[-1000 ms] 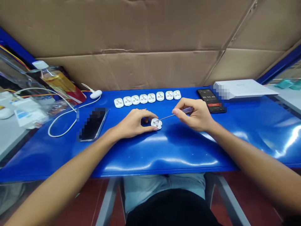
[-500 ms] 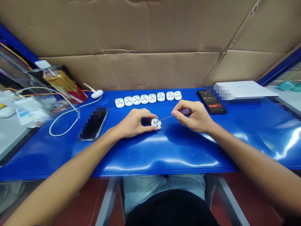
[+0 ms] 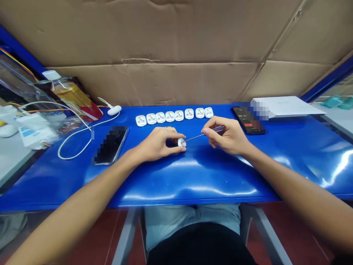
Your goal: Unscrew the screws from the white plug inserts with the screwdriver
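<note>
Cardboard (image 3: 154,36) covers the wall behind my blue bench (image 3: 193,184). The only writing I can make out is on the black phone (image 3: 249,119) at the back right, where a timer starts 00:51 and the rest is too small or blurred to read. Eight white plugs (image 3: 171,115) stand in a row along the back of the bench, and a ninth plug (image 3: 182,142) sits between my hands, just in front of that row. My left hand (image 3: 157,144) is curled around it, thumb and fingers closed in a light pinch, though I can't tell whether the plug also touches the bench. My right hand (image 3: 228,136) is mostly closed, pinching the purple handle of a thin screwdriver (image 3: 204,134), and the tip reaches the plug's right edge. To my left lie a second phone (image 3: 110,145), its screen pixelated, and a white cable (image 3: 74,143). A white box (image 3: 286,106) sits beyond the black phone.
</note>
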`<state>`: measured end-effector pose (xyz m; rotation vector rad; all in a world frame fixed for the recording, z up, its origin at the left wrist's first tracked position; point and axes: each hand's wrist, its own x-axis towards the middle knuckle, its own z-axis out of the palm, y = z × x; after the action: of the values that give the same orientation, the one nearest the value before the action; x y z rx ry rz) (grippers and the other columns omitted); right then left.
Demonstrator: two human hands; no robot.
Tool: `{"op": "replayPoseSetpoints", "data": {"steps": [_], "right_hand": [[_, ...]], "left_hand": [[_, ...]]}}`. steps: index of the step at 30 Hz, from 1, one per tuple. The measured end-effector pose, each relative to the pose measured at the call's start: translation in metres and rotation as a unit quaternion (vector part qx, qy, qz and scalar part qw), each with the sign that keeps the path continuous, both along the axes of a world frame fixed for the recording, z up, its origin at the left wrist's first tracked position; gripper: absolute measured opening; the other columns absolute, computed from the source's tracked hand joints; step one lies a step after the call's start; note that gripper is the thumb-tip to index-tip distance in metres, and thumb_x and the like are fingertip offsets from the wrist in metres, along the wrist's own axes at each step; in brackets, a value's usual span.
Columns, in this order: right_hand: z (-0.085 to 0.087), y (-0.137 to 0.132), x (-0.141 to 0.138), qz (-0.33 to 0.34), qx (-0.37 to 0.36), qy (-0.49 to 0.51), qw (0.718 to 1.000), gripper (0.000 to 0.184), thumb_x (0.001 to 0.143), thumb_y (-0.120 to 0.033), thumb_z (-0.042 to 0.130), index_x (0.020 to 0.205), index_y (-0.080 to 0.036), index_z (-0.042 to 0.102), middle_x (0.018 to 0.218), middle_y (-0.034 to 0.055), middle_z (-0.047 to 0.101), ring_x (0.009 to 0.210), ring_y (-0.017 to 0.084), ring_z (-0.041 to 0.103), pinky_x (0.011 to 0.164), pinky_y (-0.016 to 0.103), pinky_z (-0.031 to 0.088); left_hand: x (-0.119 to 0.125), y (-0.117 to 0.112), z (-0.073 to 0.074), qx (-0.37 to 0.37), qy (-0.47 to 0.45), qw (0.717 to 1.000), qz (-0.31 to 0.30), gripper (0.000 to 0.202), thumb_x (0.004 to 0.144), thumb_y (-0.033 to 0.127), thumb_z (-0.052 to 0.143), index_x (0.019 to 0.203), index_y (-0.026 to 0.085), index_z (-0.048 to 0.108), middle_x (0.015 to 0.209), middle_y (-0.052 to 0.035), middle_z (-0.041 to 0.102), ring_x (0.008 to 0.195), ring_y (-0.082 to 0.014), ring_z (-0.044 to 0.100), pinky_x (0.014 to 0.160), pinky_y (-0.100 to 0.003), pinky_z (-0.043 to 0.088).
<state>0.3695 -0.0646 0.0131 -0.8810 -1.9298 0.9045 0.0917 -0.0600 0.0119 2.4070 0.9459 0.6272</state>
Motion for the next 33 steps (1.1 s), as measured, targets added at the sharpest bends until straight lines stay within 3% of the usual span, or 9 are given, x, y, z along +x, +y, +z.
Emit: {"op": "replayPoseSetpoints", "data": {"steps": [11, 19, 33], "right_hand": [[0.0035, -0.0026, 0.0008, 0.048, -0.001, -0.022, 0.999, 0.015, 0.099, -0.035, 0.072, 0.102, -0.021, 0.07, 0.078, -0.0003, 0.073, 0.063, 0.014, 0.07, 0.061, 0.028, 0.056], [0.0025, -0.0013, 0.0026, 0.02, 0.006, 0.022, 1.0, 0.019, 0.097, -0.039, 0.075, 0.095, -0.022, 0.069, 0.071, -0.0013, 0.07, 0.058, 0.014, 0.067, 0.058, 0.028, 0.054], [0.0009, -0.0018, 0.0034, 0.032, -0.005, -0.002, 0.999, 0.017, 0.098, -0.038, 0.073, 0.097, -0.021, 0.069, 0.073, -0.0012, 0.07, 0.059, 0.014, 0.068, 0.058, 0.028, 0.053]], "left_hand": [[0.0006, -0.0004, 0.0016, 0.012, 0.01, 1.0, 0.004, 0.036, 0.095, 0.045, 0.078, 0.119, 0.019, 0.081, 0.099, -0.0066, 0.078, 0.086, -0.0196, 0.072, 0.078, -0.029, 0.052], [0.0001, 0.0008, 0.0, 0.003, 0.009, 1.0, 0.004, 0.039, 0.094, 0.046, 0.078, 0.121, 0.018, 0.079, 0.101, -0.007, 0.078, 0.087, -0.0198, 0.071, 0.079, -0.03, 0.052], [-0.0004, 0.0012, -0.0014, -0.002, -0.002, 1.0, 0.0, 0.037, 0.094, 0.045, 0.078, 0.118, 0.017, 0.08, 0.091, -0.0045, 0.074, 0.079, -0.0172, 0.068, 0.075, -0.028, 0.05]]}}
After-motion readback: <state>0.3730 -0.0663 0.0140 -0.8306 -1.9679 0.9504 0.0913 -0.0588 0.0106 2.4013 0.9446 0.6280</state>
